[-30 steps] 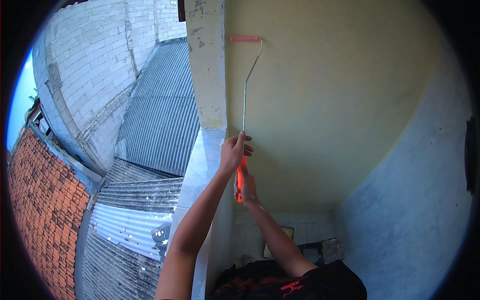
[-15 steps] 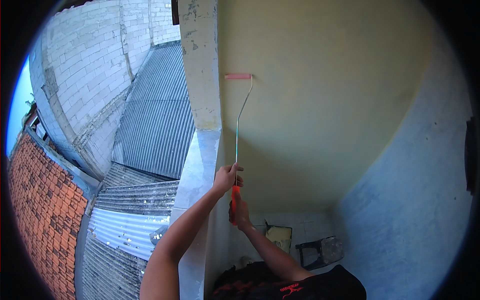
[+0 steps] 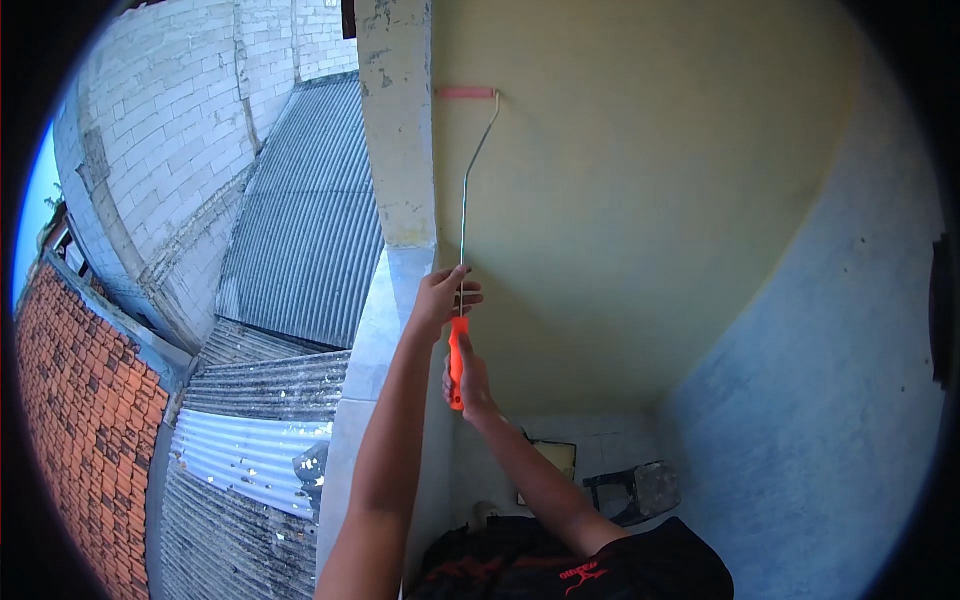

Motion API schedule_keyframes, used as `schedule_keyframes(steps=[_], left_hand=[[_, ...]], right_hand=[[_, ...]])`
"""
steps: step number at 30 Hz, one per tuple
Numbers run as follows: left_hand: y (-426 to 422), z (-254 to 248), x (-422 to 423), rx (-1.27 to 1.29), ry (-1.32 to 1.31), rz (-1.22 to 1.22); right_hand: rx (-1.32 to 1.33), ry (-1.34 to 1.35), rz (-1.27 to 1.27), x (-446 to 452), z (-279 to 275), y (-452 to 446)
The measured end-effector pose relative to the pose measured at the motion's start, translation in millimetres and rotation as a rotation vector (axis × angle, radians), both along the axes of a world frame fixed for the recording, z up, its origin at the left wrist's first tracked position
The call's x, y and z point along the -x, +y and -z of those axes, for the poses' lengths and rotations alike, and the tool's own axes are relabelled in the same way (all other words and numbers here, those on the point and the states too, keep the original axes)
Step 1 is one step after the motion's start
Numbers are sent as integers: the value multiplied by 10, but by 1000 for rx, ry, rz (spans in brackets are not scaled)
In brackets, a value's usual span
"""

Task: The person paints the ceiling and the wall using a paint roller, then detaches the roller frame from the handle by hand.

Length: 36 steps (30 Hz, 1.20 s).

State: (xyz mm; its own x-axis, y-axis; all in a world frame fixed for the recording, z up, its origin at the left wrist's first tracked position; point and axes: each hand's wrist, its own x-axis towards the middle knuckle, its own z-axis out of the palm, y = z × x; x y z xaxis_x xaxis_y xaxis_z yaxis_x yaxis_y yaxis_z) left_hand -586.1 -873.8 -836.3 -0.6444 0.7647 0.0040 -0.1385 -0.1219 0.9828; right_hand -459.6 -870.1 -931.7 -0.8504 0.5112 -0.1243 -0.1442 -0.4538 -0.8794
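A paint roller (image 3: 458,352) with an orange handle and a long thin metal rod stands nearly upright in front of me. My right hand (image 3: 470,378) is wrapped round its orange handle. Just above the handle, my left hand (image 3: 444,296) holds the metal rod, thumb along it and fingers curled round. At the top of the bent rod, the pink roller sleeve (image 3: 466,93) lies level against the yellowish wall (image 3: 640,200), close to the pillar's edge on the left.
A pillar with peeling paint (image 3: 400,130) and a low ledge (image 3: 372,375) border the left side. Beyond lie corrugated roofs (image 3: 300,220) and orange tiles (image 3: 85,380). Below are a dark stool-like object (image 3: 655,490) and a yellowish container (image 3: 560,458). A bluish wall (image 3: 800,400) stands right.
Both hands have moved up with the paint roller. Its pink sleeve has travelled higher along the wall and slightly left, nearer the pillar.
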Motion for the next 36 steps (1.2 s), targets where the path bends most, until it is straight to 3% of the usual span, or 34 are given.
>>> schedule_keyframes(steps=[3, 5, 8, 12, 14, 16, 20, 24, 30, 32, 36], left_hand=[[-46, 525, -243, 9, -119, -74], [-28, 871, -360, 60, -13, -155], [-17, 1067, -646, -41, -77, -261], [123, 1008, -513, -100, 22, -309], [167, 816, -341, -131, 92, -297], [141, 373, -303, -95, 231, -320], [218, -4, -150, -176, 167, -327], [222, 507, -278, -147, 181, -393], [74, 2128, -741, 48, -45, -361], [55, 2199, -792, 61, -52, -363], [98, 1775, -513, -32, 16, -339]], right_hand=[[-10, -57, 14, -276, 482, -138], [7, -147, 78, -400, 763, -227], [-96, -193, 155, -493, 784, -279], [-113, -211, 177, -372, 677, -194], [-117, -41, 106, -248, 563, -71], [-107, -36, 61, -96, 303, 29], [-70, 3, 72, 42, -243, 17], [-187, -46, 85, 1, 354, 29], [-170, -307, 131, -630, 1569, -263], [-147, -325, 175, -658, 1681, -304], [-177, -193, 198, -355, 1306, -244]])
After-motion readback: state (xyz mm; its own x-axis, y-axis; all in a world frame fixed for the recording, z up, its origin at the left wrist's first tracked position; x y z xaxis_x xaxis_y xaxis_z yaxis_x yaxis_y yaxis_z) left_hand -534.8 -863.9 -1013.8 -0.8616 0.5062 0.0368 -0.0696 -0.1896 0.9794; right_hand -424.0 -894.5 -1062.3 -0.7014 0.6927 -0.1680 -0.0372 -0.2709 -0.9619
